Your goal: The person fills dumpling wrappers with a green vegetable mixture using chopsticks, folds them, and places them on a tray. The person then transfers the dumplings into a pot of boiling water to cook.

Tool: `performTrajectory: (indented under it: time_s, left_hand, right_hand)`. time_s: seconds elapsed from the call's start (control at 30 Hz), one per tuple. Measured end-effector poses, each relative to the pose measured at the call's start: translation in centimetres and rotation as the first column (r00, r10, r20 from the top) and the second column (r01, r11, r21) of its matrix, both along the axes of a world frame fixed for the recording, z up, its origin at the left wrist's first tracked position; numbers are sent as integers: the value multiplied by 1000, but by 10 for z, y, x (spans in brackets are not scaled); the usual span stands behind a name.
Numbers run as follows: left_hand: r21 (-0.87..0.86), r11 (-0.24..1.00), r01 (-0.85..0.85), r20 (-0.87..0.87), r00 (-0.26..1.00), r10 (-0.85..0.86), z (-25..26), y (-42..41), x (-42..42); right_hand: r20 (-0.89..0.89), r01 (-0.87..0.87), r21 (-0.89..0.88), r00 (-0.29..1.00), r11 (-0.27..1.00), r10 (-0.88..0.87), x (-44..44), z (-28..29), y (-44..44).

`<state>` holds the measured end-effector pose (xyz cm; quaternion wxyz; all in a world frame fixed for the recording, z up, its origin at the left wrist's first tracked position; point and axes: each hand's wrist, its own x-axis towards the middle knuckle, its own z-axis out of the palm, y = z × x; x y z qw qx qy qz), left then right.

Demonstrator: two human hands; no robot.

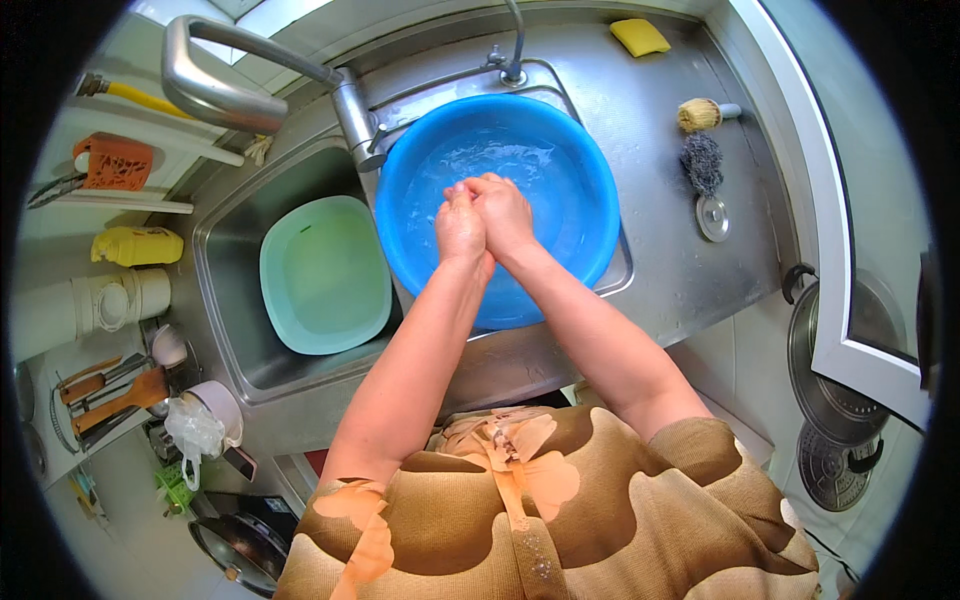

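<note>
Over a large round blue basin [391,187], my left hand [460,229] and my right hand [506,210] are pressed together with their fingers curled. The skin of both looks wet. The palms face each other, so anything between them is hidden. Rippling water [499,154] fills part of the basin, with bright reflections beyond my fingertips. The blue basin sits on the right side of the steel sink unit. Left of it, a pale green square basin [326,349] holds greenish liquid inside the left sink bowl [240,322].
A steel faucet [352,112] rises behind the basins, its spout turned left. A thin tap [516,71] stands at the back. On the right counter lie a yellow sponge [640,37], a bristle brush [701,115], a steel-wool scrubber [703,163] and a round metal lid [712,219].
</note>
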<state>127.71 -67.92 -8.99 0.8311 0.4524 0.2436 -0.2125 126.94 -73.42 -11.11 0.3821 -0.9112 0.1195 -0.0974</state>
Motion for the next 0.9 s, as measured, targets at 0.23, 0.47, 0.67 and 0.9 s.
performTrajectory:
  time_s: [0.23, 0.47, 0.67, 0.9]
  left_hand:
    - [-126, 988, -85, -122, 990, 70, -1, 6, -1]
    - [-703, 679, 211, 182, 977, -115, -53, 31, 4]
    - [-467, 878, 102, -72, 985, -153, -22, 27, 7]
    - [-359, 925, 125, -58, 986, -155, -61, 26, 8]
  right_hand:
    - [-109, -20, 824, 975, 567, 193, -3, 7, -8]
    - [64, -104, 972, 980, 211, 188, -11, 15, -23]
    - [15, 367, 552, 894, 749, -449, 7, -56, -76]
    - [-220, 161, 959, 942, 233, 254, -4, 6, -48]
